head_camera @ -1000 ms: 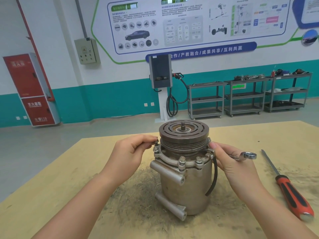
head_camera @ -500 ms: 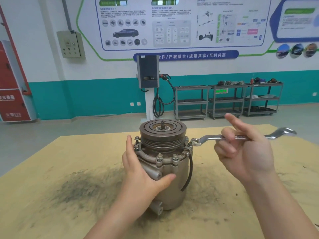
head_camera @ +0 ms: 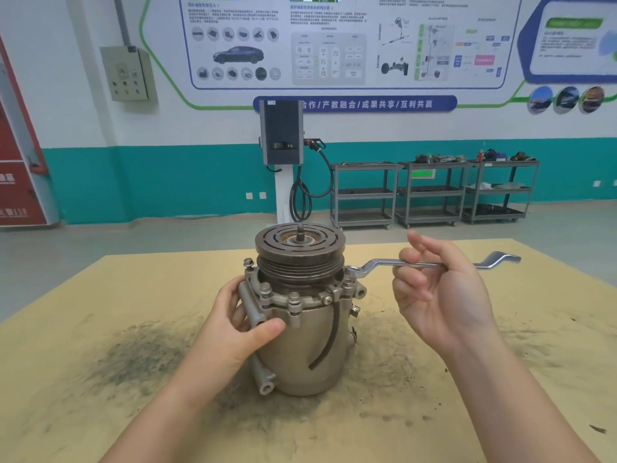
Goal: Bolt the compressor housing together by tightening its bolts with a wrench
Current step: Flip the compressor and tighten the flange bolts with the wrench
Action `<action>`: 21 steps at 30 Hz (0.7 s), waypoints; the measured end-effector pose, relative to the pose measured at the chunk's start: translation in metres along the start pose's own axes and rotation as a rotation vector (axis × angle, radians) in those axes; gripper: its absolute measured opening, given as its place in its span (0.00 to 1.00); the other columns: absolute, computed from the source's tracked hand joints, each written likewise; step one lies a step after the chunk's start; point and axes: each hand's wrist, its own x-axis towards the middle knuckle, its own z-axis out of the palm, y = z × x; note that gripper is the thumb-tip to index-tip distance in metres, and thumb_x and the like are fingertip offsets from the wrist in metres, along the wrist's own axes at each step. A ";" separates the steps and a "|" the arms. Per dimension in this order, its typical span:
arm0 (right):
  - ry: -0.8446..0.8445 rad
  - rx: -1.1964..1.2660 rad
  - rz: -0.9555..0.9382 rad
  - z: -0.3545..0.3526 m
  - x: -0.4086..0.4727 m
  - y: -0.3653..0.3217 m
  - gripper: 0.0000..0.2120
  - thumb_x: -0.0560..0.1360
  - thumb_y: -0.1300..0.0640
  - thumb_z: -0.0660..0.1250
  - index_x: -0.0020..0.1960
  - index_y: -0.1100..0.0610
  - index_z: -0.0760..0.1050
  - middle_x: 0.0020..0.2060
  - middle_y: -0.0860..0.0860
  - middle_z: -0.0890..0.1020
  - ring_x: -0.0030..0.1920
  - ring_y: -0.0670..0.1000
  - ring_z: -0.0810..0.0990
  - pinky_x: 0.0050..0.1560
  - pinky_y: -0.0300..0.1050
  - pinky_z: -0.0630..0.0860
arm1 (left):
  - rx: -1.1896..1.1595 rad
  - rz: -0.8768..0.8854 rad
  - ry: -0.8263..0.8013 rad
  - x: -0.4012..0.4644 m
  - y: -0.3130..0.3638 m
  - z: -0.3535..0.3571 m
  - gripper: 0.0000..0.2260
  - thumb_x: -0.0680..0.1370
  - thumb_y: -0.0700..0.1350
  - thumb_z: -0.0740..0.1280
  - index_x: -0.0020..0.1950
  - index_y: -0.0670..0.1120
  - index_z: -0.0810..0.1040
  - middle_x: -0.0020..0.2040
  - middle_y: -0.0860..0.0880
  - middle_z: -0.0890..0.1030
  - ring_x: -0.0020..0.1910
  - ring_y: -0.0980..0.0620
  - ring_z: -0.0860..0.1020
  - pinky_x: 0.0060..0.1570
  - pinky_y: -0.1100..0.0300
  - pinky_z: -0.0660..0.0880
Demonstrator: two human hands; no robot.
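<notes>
Upright on the dusty yellow desk (head_camera: 100, 329) stands the compressor housing (head_camera: 300, 345), its grooved pulley (head_camera: 298, 259) on top and a ring of bolts around the flange just below. A black hose (head_camera: 329, 339) curls down its front. The left hand (head_camera: 233, 332) grasps the housing from its left side, thumb laid across the front below the flange, fingers wrapped behind a side tube. The right hand (head_camera: 440, 295) is raised to the right of the housing, palm turned towards the camera, index finger lifted clear; the wrench (head_camera: 377, 263) lies level across its curled fingers, so the grip holds the shaft loosely. The wrench's ring end sits on a bolt (head_camera: 354, 271) at the flange's right edge, its other end jutting out past the hand. Compared with half a second ago, the housing has been turned a little and the left thumb sits higher on it; the wrench is on the same bolt.
</notes>
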 end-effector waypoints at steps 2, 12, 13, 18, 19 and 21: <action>-0.048 -0.087 -0.006 0.007 -0.005 0.010 0.04 0.79 0.60 0.61 0.53 0.57 0.70 0.28 0.52 0.75 0.21 0.48 0.70 0.19 0.35 0.66 | 0.000 -0.018 0.019 -0.001 0.002 0.002 0.37 0.61 0.49 0.84 0.63 0.59 0.68 0.56 0.67 0.80 0.57 0.68 0.79 0.46 0.74 0.75; 0.009 -0.187 0.030 0.008 -0.008 0.017 0.04 0.79 0.62 0.58 0.52 0.57 0.69 0.26 0.53 0.73 0.18 0.48 0.66 0.17 0.35 0.61 | 0.175 0.063 0.425 -0.034 -0.001 0.056 0.45 0.54 0.56 0.82 0.64 0.55 0.60 0.59 0.61 0.70 0.56 0.63 0.75 0.51 0.70 0.70; 0.014 -0.197 0.009 0.008 -0.008 0.017 0.04 0.79 0.62 0.58 0.52 0.57 0.69 0.25 0.52 0.73 0.18 0.48 0.65 0.17 0.35 0.60 | 0.182 0.080 0.426 -0.034 -0.002 0.059 0.45 0.56 0.53 0.82 0.65 0.54 0.59 0.59 0.62 0.70 0.57 0.64 0.74 0.50 0.72 0.69; 0.036 -0.338 -0.298 0.011 -0.021 0.025 0.07 0.82 0.60 0.55 0.52 0.58 0.71 0.23 0.53 0.75 0.18 0.51 0.68 0.20 0.37 0.62 | 0.151 0.132 0.337 -0.032 -0.002 0.056 0.55 0.54 0.57 0.81 0.73 0.50 0.54 0.72 0.50 0.66 0.69 0.55 0.70 0.66 0.64 0.67; 0.030 -0.375 -0.369 0.012 -0.028 0.028 0.07 0.82 0.57 0.55 0.51 0.57 0.71 0.24 0.53 0.76 0.19 0.51 0.70 0.21 0.37 0.64 | 0.133 0.131 0.291 -0.033 -0.001 0.053 0.57 0.52 0.61 0.81 0.72 0.52 0.53 0.74 0.50 0.65 0.70 0.56 0.68 0.68 0.63 0.66; -0.001 -0.477 -0.502 0.015 -0.044 0.033 0.08 0.80 0.51 0.59 0.47 0.54 0.72 0.26 0.54 0.79 0.21 0.53 0.74 0.23 0.38 0.68 | 0.099 0.126 0.208 -0.034 0.000 0.046 0.56 0.52 0.65 0.82 0.70 0.59 0.52 0.73 0.54 0.65 0.70 0.61 0.68 0.68 0.66 0.66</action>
